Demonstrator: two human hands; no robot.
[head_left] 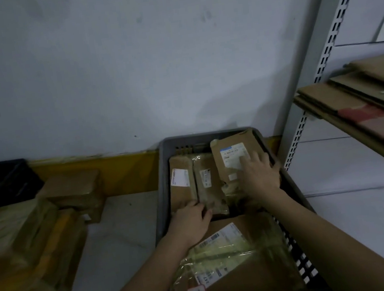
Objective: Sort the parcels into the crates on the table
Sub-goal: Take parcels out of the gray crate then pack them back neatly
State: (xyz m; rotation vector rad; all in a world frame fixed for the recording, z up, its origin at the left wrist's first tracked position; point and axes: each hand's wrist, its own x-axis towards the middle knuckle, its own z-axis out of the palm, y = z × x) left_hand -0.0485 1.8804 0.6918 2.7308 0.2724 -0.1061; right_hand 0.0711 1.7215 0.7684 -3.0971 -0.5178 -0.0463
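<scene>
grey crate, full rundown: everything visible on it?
The grey crate looks plastic, with slotted walls. It sits on the white table against the wall, beside the metal shelving. Brown taped parcels fill it: three at the far end, a large one nearest. Both hands reach inside, the left hand and right hand resting on parcels.

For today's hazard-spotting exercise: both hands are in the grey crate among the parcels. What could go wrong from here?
1. The tilted parcel leans on the crate wall under the right hand; it may slide onto its neighbours when released.
2. The left hand rests near the narrow parcels; nudging them could topple the row.
3. Dim light may cause misread labels.
</scene>
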